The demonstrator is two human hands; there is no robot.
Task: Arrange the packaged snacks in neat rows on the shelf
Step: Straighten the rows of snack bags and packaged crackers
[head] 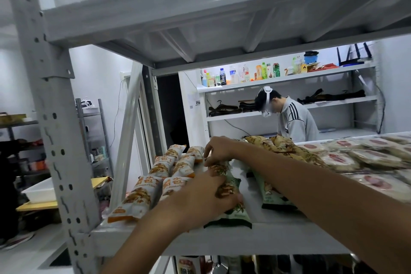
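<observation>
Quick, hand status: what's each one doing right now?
Left hand: closed round the front green packet.
Right hand: fingers curled, pinching the rear green packet.

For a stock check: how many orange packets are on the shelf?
6 orange packets, in two columns at the shelf's left end: left column front, middle, back; right column front, middle, back. The left hand may hide more.

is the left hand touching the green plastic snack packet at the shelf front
Touching: head view shows the left hand gripping the green plastic snack packet, fingers curled.
</observation>
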